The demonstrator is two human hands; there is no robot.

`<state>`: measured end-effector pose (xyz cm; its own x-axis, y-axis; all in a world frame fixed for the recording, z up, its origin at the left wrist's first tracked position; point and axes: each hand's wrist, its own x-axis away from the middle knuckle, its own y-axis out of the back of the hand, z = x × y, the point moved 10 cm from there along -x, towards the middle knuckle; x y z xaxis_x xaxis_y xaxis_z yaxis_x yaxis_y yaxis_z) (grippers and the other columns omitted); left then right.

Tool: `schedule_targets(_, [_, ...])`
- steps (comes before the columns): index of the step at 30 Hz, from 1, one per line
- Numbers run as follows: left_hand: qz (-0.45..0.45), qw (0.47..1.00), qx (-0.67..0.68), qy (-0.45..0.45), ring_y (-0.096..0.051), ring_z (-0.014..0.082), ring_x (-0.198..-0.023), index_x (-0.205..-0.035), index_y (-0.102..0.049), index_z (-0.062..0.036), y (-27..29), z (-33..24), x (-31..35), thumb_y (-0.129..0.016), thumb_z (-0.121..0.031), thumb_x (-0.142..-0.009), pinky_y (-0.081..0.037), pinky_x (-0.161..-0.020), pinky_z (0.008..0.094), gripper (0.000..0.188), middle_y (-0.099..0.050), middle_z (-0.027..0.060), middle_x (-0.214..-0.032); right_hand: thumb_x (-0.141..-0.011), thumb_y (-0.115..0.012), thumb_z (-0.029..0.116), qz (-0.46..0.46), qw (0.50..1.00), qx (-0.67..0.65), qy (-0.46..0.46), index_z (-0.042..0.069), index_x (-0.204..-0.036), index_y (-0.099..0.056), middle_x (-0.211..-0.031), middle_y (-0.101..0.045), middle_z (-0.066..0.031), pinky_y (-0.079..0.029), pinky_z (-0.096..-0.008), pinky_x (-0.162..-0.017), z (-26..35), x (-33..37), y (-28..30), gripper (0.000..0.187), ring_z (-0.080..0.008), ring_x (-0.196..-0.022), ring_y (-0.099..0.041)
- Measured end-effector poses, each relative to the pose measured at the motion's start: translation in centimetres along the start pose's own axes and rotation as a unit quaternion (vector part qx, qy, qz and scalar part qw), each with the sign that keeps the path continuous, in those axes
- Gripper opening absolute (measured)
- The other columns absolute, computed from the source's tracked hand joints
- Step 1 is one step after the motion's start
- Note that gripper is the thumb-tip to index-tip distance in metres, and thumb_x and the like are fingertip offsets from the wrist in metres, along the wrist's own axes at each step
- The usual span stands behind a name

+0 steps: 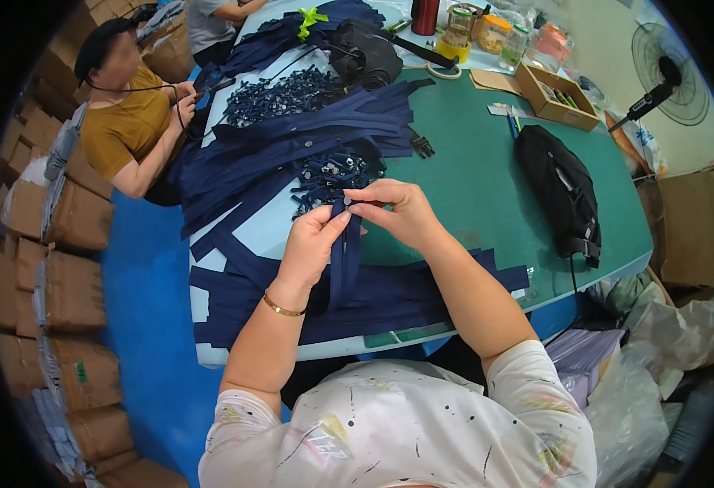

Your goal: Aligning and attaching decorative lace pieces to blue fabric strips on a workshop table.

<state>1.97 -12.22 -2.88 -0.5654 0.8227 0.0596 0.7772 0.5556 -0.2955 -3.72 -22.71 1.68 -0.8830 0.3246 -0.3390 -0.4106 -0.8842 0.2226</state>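
My left hand (312,241) is closed on a long navy strip (342,268) that looks like zipper tape; it hangs from my fingers toward the near table edge. Thumb and index finger of my right hand (398,210) pinch a small silvery round piece (347,200) at the strip's upper end, touching my left fingertips. Just beyond both hands lies a heap of small navy parts with silvery bits (337,169), likely zipper sliders with pulls. Under my forearms, more navy strips (406,289) are spread along the near edge.
A bundle of navy strips (267,154) and another heap of small parts (280,93) lie farther left. On the green tabletop (463,187) rest a black bag (559,191) and a cardboard tray (556,96). Another person (133,114) works at the left edge. A fan (666,77) stands at right.
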Motion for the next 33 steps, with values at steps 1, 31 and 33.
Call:
schedule_targets(1, [0.002, 1.0, -0.004, -0.003, -0.062, 0.0113, -0.079, -0.099, -0.063, 0.0034, 0.0, -0.1, 0.0, -0.052, -0.01, -0.093, -0.049, -0.073, 0.0217, 0.018, -0.067, 0.008, -0.088, -0.077, -0.071, 0.005, -0.004, 1.0, -0.018, -0.006, 0.01, -0.1, -0.071, -0.079, -0.063, -0.0037, -0.048, -0.0218, -0.062, -0.2, 0.0, 0.0, 0.024, -0.0099, -0.07, -0.061])
schedule_targets(31, [-0.008, 0.936, -0.318, -0.153, -0.061, 0.0158, -0.07, -0.087, -0.058, 0.0052, -0.7, -3.3, 0.6, -0.052, -0.007, -0.092, -0.047, -0.063, 0.0255, 0.015, -0.057, 0.0093, -0.079, -0.078, -0.069, 0.003, -0.009, 0.999, -0.034, -0.03, 0.002, -0.09, -0.068, -0.083, -0.061, -0.0026, -0.049, -0.0215, -0.066, 0.1, 0.2, -0.7, 0.012, -0.0086, -0.073, -0.061])
schedule_targets(33, [-0.019, 0.938, -0.299, -0.176, -0.059, 0.0155, -0.07, -0.089, -0.06, 0.0046, -0.5, -3.3, 0.6, -0.052, -0.007, -0.092, -0.047, -0.063, 0.0253, 0.014, -0.058, 0.0088, -0.079, -0.077, -0.07, 0.003, -0.017, 0.999, -0.013, -0.025, 0.002, -0.089, -0.068, -0.082, -0.061, -0.0026, -0.049, -0.0219, -0.066, -0.1, 0.2, -0.8, 0.012, -0.009, -0.072, -0.061])
